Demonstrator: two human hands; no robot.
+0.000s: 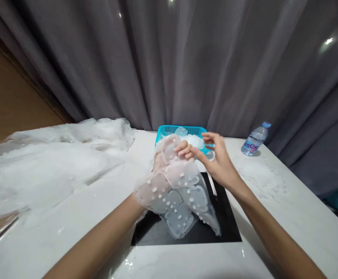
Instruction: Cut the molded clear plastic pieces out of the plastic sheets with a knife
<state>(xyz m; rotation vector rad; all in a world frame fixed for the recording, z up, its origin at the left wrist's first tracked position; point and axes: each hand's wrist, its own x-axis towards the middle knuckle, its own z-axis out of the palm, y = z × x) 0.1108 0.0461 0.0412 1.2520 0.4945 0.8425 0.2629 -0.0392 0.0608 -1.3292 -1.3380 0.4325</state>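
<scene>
A translucent, panelled plastic sheet (183, 174) with small white dots drapes over my left hand (184, 149) and hangs down past the wrist. The curled fingers of that hand show at the sheet's upper edge and hold it; the palm is hidden beneath. Close by on the right, my right hand (217, 161) has its fingers apart, and its thumb tip is near the left fingertips. I cannot tell whether they touch. Below the sheet lies a black mat (151, 232) on the white table. A thin white stick (212, 184) rests across its far right part.
Behind the hands stands a blue plastic basket (160, 133) with white and translucent pieces inside. A water bottle (255, 140) is at the back right. White fluffy material in clear plastic (49, 162) covers the left side. A grey curtain (169, 66) hangs behind the table.
</scene>
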